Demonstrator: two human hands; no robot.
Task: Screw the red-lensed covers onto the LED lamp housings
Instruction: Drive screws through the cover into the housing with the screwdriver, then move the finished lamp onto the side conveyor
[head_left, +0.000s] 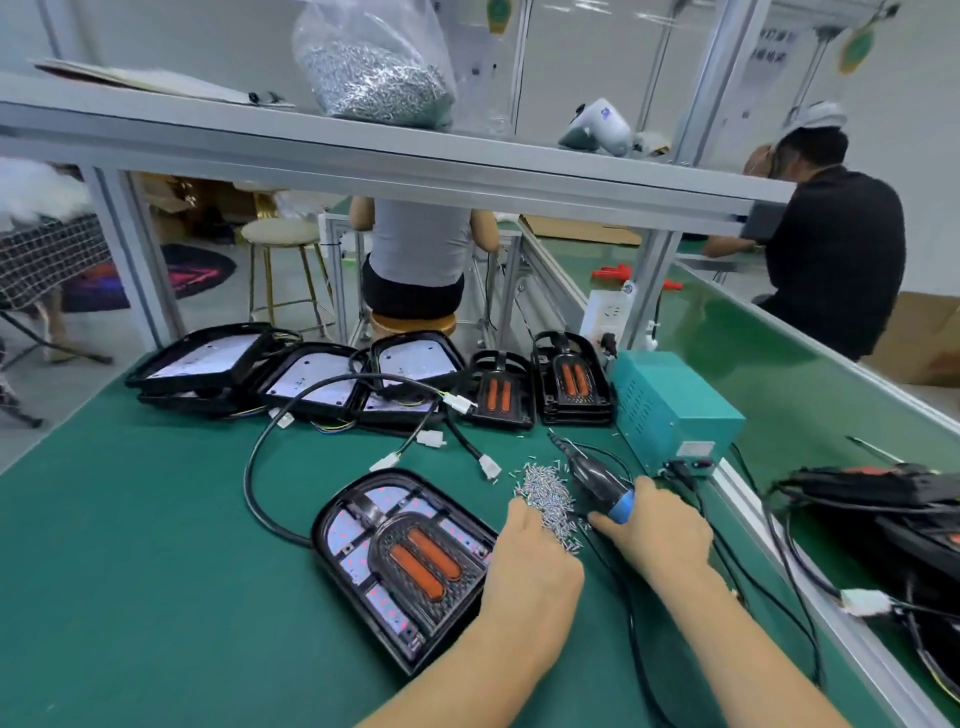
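Nearest the camera, two bare forearms reach forward over the green bench mat (130, 571). The left hand (530, 566) lies palm down at the right edge of a black D-shaped LED lamp housing (363, 551); its fingertips reach into a loose pile of small silver screws (548, 501). The fingers are seen from behind, so I cannot tell whether they pinch a screw.

The right hand (657, 530) is wrapped round the blue-collared grip of a black electric screwdriver (597, 478). The tool lies low over the mat, bit pointing away from the person, just right of the screw pile.

The housing lies flat on the mat, directly in front of the person. A black cover with two red-orange oblong lenses (423, 564) sits on top of it, over the white LED board. A black cable (254, 467) loops from the housing's left side toward the far row.

Right of the hands: a teal metal power supply box (675, 410), cables plugged into its near face. At the far right edge, across an aluminium rail, a dark heap of lamp units (893, 519) with cables.

Mid bench, left to centre: a row of open black housings showing white boards (311, 384), with white-plugged cable ends trailing forward. Right of them, two stacks of red-lensed covers (571, 382), just beside the teal box.

Above: a grey shelf (363, 156) carrying a clear plastic bag of silver screws (379, 78).

Beyond: a seated person in a grey top (418, 244), back to camera; another in black (836, 249) at the right.
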